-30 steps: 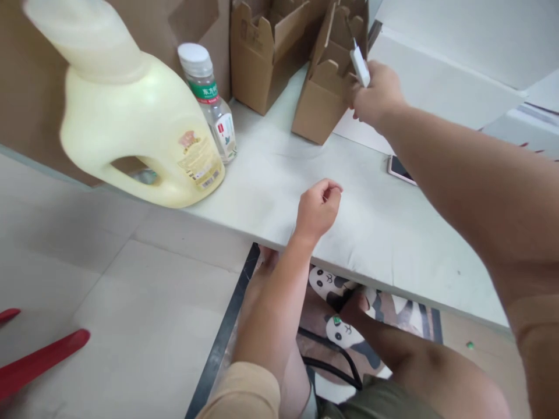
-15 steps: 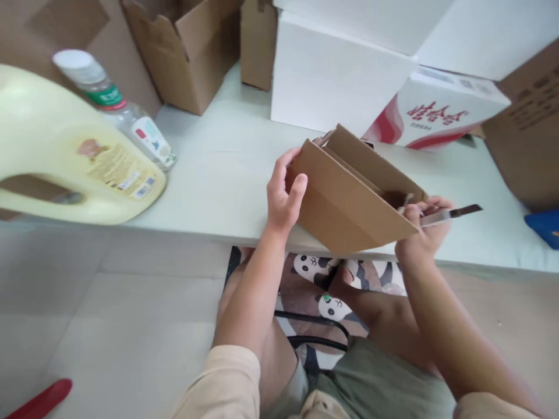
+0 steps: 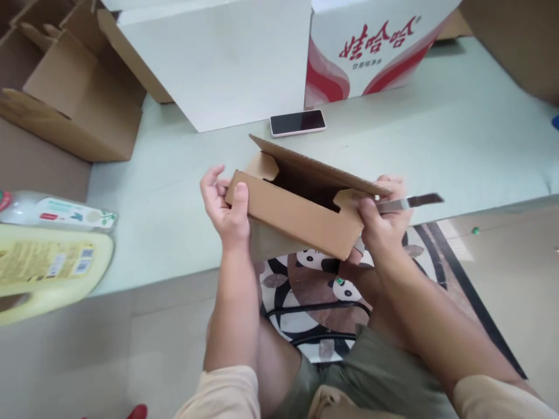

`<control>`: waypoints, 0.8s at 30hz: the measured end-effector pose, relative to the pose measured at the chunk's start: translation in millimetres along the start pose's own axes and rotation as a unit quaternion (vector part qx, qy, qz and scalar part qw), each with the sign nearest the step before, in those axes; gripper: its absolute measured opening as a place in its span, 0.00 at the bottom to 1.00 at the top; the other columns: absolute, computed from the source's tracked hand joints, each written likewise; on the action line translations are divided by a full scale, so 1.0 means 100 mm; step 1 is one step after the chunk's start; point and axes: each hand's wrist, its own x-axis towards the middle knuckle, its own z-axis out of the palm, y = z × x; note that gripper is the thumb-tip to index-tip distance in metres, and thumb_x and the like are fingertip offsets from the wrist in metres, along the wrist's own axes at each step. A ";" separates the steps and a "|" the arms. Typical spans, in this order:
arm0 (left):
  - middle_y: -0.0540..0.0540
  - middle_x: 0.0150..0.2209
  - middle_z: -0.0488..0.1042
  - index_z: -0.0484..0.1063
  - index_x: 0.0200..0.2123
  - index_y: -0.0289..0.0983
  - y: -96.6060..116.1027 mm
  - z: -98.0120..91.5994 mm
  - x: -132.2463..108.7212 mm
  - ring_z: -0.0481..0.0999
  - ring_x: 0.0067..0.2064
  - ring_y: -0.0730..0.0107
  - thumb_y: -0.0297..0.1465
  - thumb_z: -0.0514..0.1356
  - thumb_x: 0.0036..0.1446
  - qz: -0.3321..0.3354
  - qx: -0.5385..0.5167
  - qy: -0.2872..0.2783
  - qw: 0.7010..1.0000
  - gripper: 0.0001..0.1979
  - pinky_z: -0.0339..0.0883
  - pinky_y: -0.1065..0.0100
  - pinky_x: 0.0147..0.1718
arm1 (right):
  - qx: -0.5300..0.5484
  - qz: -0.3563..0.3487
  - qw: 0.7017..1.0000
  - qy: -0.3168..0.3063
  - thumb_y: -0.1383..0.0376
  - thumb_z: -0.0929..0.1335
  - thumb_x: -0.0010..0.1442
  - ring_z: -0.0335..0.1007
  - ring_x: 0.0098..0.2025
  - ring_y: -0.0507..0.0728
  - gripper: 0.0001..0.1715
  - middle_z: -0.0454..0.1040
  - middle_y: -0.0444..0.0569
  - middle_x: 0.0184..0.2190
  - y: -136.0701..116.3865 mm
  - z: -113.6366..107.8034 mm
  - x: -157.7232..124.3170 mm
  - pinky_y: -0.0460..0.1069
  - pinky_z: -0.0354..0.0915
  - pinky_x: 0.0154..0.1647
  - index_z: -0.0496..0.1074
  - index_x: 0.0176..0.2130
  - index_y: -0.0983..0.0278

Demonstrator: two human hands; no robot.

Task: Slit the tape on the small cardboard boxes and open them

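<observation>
Between my hands, over the table's front edge, is a small brown cardboard box (image 3: 301, 224), tilted, with its lid flap raised and its dark inside partly showing. My left hand (image 3: 227, 209) grips the box's left end, thumb on the front panel and fingers behind. At the right end, my right hand (image 3: 386, 215) is closed round a utility knife (image 3: 408, 202), its dark blade pointing right, and also steadies the box's corner and flap. Part of the knife's handle is hidden by my fingers.
Behind the box a phone (image 3: 298, 122) lies on the pale table (image 3: 174, 192). A white box (image 3: 227, 58) and a red-and-white carton (image 3: 371, 52) stand at the back. Open cardboard boxes (image 3: 82, 110), a clear bottle (image 3: 65, 210) and a yellow jug (image 3: 56, 262) are on the left.
The box has turned in my hands, so its raised flap and opening now face me more. My view has shifted, and the phone behind the box is now fully visible.
</observation>
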 end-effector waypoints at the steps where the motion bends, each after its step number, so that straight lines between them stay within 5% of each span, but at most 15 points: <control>1: 0.44 0.51 0.72 0.63 0.62 0.48 -0.02 0.01 0.01 0.77 0.49 0.63 0.56 0.62 0.56 0.011 0.004 -0.009 1.000 0.35 0.71 0.61 0.51 | 0.039 -0.013 0.998 0.050 0.36 0.53 0.64 0.69 0.49 0.65 0.37 0.66 0.54 0.39 0.02 0.00 -0.01 0.63 0.71 0.51 0.74 0.41 0.58; 3: 0.43 0.59 0.69 0.60 0.65 0.52 -0.05 0.02 0.03 0.76 0.53 0.61 0.56 0.61 0.57 0.023 0.021 -0.038 0.999 0.36 0.71 0.58 0.54 | 0.123 -0.037 0.985 0.116 0.30 0.52 0.60 0.69 0.44 0.63 0.43 0.64 0.52 0.34 0.05 0.00 -0.02 0.61 0.72 0.44 0.75 0.31 0.58; 6: 0.44 0.65 0.67 0.66 0.64 0.51 -0.02 0.03 0.01 0.73 0.60 0.56 0.54 0.59 0.60 0.019 0.052 -0.086 0.995 0.31 0.70 0.56 0.58 | 0.186 -0.049 0.972 0.131 0.28 0.55 0.59 0.67 0.40 0.62 0.43 0.62 0.51 0.30 0.08 -0.03 -0.03 0.60 0.70 0.41 0.73 0.24 0.57; 14: 0.43 0.63 0.70 0.73 0.59 0.45 0.14 -0.01 -0.04 0.70 0.65 0.55 0.45 0.59 0.63 -0.005 0.071 -0.090 0.993 0.23 0.68 0.54 0.63 | 0.145 -0.093 0.983 0.060 0.39 0.65 0.62 0.66 0.40 0.59 0.26 0.65 0.51 0.37 0.00 -0.25 -0.13 0.59 0.69 0.43 0.82 0.38 0.53; 20: 0.45 0.59 0.73 0.83 0.43 0.45 0.36 -0.13 0.05 0.70 0.65 0.57 0.36 0.59 0.64 0.008 0.142 -0.190 0.972 0.13 0.65 0.56 0.65 | 0.159 -0.106 0.979 0.073 0.46 0.64 0.63 0.66 0.40 0.59 0.23 0.63 0.51 0.37 0.03 -0.17 -0.12 0.60 0.69 0.44 0.81 0.36 0.56; 24: 0.45 0.55 0.76 0.83 0.42 0.44 0.37 -0.13 0.03 0.73 0.61 0.58 0.37 0.57 0.64 0.015 0.138 -0.166 0.976 0.14 0.65 0.54 0.65 | 0.087 -0.093 0.990 0.067 0.44 0.62 0.64 0.68 0.43 0.62 0.26 0.64 0.53 0.39 0.07 -0.18 -0.12 0.61 0.70 0.46 0.80 0.39 0.55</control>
